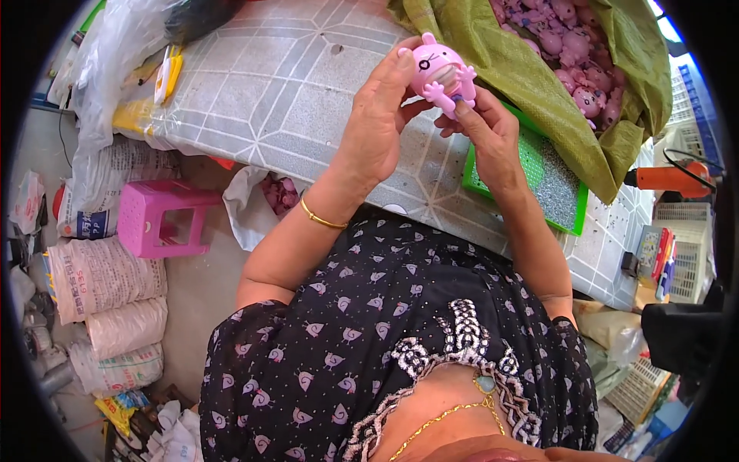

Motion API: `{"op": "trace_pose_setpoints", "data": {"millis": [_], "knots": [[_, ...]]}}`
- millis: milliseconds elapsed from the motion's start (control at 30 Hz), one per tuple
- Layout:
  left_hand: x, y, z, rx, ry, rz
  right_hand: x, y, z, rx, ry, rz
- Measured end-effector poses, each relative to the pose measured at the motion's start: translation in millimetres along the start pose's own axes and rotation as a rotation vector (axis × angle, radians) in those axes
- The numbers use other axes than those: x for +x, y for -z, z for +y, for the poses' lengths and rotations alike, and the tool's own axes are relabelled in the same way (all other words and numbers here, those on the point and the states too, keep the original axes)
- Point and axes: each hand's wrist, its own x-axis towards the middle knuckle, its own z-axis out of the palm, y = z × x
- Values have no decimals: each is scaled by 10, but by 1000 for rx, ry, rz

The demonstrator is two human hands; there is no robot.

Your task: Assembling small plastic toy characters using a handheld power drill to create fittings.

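Observation:
A pink plastic toy figure (440,71) with round ears, a winking face and raised arms is held up over the table. Its head rests against the fingers of my left hand (376,115), which is closed around its left side. My right hand (493,138) pinches the toy's lower part between thumb and fingers; the fingertips behind it are partly hidden. Just beyond my right hand is a green tray (479,165) of small shiny metal pieces, perhaps screws. An olive woven sack (531,92) lies rolled open at the far right, full of similar pink toys (566,42).
A grey tiled-pattern cover lies on the table (285,92). Yellow-handled cutters or a similar tool (171,73) sit at its left edge. An orange power tool (677,179) is at the right. A pink stool (158,218) and stacked wrapped bundles (108,281) stand on the left floor.

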Motion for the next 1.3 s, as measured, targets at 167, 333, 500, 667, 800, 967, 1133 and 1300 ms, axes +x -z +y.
{"op": "trace_pose_setpoints", "data": {"millis": [167,333,500,667,800,967,1133,1300], "knots": [[-25,10,-28,-22,-38,-5,-46,-48,-14,-27,2,24],[-64,50,-7,-63,-60,34,-63,-138,32,8,1,24],[-117,376,77,-122,46,47,-156,-375,17,30,-53,-87],[-502,1207,616,-300,-120,-101,-279,-530,-44,-88,-9,-188],[-1271,2106,1011,-719,-91,86,-247,-405,92,-131,-85,-153],[-2137,2694,676,-519,-123,529,-246,-463,87,-118,-120,-182],[-2348,2743,333,-323,-178,510,-269,-467,108,-238,-110,-198],[-2247,2570,363,-72,-195,545,-252,-441,126,-250,-100,-200]]}}
